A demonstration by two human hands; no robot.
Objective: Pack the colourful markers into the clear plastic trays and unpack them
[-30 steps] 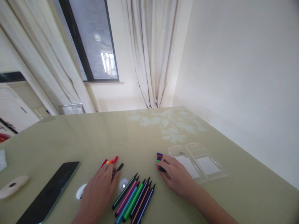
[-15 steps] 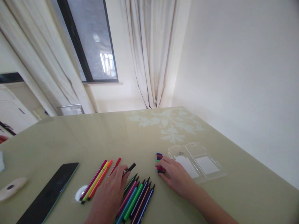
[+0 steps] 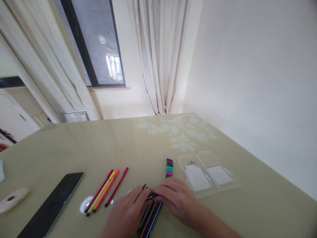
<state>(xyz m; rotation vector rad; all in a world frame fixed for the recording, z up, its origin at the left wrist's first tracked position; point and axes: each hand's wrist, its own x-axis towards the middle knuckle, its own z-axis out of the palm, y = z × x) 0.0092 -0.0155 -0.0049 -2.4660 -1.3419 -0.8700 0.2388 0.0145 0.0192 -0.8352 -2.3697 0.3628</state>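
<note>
Left of the clear case (image 3: 210,174), the left hand (image 3: 126,209) and right hand (image 3: 178,199) meet, backs up and fingers curled inward, both pinching a black marker (image 3: 152,196). Slim, dark and mostly hidden, it lies between their fingertips, case-side end under the right.

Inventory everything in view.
Window: one, greyish, back left
Curtains: two, cream, flanking window
Wall: one, white, right
Panel: one, white, far left
Table: one, olive, foreground
Frame: one, grey, behind table
Flat device: one, black, left
Oval object: one, pale, left
Unclear item: one, white, left edge
Pens: four, purple, yellow, orange, red, left
Case: one, clear, open, right
Papers: two, white, in case
Caps: several, multicoloured, beside case
Dark pens: several, centre, partly hidden
Held pen: one, black, centre
Left hand: one, foreground
Right hand: one, foreground
</note>
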